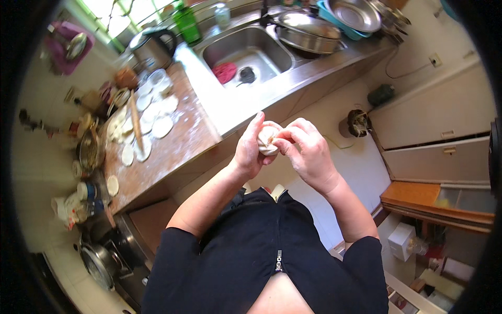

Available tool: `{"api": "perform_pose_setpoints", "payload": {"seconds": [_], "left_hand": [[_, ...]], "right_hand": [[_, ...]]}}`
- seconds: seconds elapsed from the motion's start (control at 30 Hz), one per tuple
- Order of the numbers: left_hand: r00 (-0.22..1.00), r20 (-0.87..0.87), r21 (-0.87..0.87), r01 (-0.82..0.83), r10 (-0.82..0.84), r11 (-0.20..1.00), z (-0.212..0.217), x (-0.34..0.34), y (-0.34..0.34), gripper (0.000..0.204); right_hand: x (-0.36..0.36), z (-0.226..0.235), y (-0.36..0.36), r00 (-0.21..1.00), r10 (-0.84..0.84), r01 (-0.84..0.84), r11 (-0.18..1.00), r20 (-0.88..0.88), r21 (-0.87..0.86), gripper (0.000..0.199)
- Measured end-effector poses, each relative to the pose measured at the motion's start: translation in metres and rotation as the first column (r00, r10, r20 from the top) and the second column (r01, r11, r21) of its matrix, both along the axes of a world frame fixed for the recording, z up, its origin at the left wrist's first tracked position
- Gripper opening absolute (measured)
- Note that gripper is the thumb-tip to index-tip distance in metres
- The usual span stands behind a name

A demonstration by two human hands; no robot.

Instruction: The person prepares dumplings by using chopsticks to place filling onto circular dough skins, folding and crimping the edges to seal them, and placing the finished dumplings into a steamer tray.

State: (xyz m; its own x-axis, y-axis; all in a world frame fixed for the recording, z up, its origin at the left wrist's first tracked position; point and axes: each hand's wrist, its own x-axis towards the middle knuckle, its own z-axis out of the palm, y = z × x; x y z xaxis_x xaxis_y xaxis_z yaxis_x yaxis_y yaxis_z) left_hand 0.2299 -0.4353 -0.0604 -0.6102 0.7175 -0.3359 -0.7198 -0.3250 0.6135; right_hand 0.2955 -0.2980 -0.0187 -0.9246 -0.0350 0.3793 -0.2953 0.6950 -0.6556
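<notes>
Both hands pinch one soft, light dumpling (266, 140), left hand (250, 152) cradling at nine o'clock, right hand (308, 152) at three, likely best gripped gently by its pleated top.

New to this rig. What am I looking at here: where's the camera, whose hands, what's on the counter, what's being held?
One picture, from a fisheye camera worn on a person's head, looking down; that is why straight edges bend near the rim. No machine: the two bare forearms coming up from the bottom are the wearer's own. The left hand cups a small white dough dumpling, and the right hand pinches its top. At left, a floured wooden counter carries flat round dough wrappers and a rolling pin. Behind it sit a steel sink with a red cloth inside, a kettle, a green bottle and stacked steel pans.
</notes>
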Motion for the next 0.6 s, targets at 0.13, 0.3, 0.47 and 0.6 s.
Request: {"api": "perform_pose_setpoints", "payload": {"seconds": [0.13, 0.3, 0.47, 0.6], "left_hand": [[0.994, -0.007, -0.047, 0.111, -0.112, 0.993, 0.0, -0.017, 0.082, 0.052], [0.978, 0.087, -0.092, 0.199, -0.191, 0.976, -0.003, -0.051, 0.184, 0.053], [0.897, 0.187, 0.24, 0.352, -0.399, 0.905, -0.016, -0.109, 0.287, 0.058], [0.885, 0.199, 0.314, 0.348, -0.42, 0.883, -0.004, -0.148, 0.365, 0.062]], "right_hand": [[0.0, 0.005, 0.073, 0.995, -0.104, 0.104, 0.993, 0.001, 0.058, 0.01], [-0.03, -0.001, 0.165, 0.981, -0.176, 0.19, 0.957, -0.086, 0.217, 0.011], [-0.075, 0.01, 0.264, 0.959, -0.266, 0.271, 0.962, 0.097, -0.037, 0.032], [-0.117, 0.026, 0.334, 0.971, -0.166, 0.164, 0.986, 0.175, 0.024, 0.051]]}}
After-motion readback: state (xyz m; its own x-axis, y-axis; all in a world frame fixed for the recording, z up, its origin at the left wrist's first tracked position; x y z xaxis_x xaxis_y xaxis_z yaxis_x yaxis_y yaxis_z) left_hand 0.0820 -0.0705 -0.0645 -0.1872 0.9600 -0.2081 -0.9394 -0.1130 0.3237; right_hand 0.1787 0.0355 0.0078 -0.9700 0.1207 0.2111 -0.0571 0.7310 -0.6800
